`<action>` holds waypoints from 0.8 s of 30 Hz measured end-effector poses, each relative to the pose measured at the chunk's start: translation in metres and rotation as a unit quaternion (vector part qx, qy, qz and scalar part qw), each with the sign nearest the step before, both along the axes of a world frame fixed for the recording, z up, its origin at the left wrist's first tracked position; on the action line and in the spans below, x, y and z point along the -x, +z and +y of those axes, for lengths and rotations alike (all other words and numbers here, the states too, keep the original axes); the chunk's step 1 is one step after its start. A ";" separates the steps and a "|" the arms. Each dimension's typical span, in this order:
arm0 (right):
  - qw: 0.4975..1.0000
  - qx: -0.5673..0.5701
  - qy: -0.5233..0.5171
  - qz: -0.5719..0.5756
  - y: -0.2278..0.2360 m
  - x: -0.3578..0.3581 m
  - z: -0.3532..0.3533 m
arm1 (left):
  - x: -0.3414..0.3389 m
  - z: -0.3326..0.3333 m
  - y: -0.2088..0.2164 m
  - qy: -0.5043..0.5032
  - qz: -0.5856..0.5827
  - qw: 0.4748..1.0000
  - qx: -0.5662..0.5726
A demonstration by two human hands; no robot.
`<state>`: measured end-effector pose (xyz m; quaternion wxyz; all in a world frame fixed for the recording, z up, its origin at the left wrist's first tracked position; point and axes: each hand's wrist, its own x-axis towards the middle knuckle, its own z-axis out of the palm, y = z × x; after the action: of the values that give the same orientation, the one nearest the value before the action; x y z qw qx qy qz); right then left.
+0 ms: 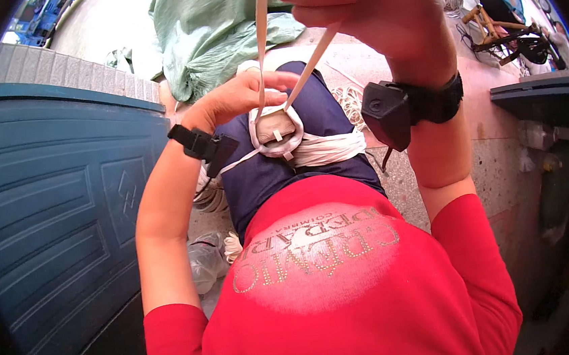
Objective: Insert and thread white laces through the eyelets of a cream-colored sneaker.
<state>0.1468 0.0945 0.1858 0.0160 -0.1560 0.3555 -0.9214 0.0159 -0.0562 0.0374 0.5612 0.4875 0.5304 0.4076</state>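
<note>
A cream flat strap (305, 74) runs up from my lap to my right hand (378, 14), which is raised with its fingers curled round it; the fingertips are partly cut off by the top edge. Another length of it slants up past my left hand (240, 97). Between my thighs sits a white rounded ring-shaped piece (295, 124) with a tan middle. My left fingers close at its upper edge, their grip partly hidden by the strap. From the ring, a bundle of white strips (329, 149) lies across my right thigh, and a thin cord goes off to the left.
A blue panelled door (62, 190) stands close on the left. Green sheeting (208, 42) lies ahead, and loose white cord (347, 104) is on the floor beyond my right leg. A clear plastic bag (205, 262) rests at my left. Far right, a person sits near a wooden frame (488, 28).
</note>
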 end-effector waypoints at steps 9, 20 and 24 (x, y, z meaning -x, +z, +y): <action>0.903 0.154 -0.385 -0.112 -0.080 -0.018 0.078 | 0.112 -0.042 -0.045 0.430 -0.421 0.799 -0.002; 0.734 -0.621 -0.154 -0.228 -0.214 -0.055 -0.022 | 0.055 -0.095 -0.013 0.437 0.075 0.893 0.075; 0.698 -0.643 -0.250 -0.194 -0.241 -0.037 -0.043 | 0.008 -0.102 -0.061 0.351 0.112 0.914 0.168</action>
<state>0.1836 0.0520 -0.0551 -0.0495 0.1692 0.8761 -0.4488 0.0079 -0.1581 -0.0238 0.3926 0.2110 0.7870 0.4265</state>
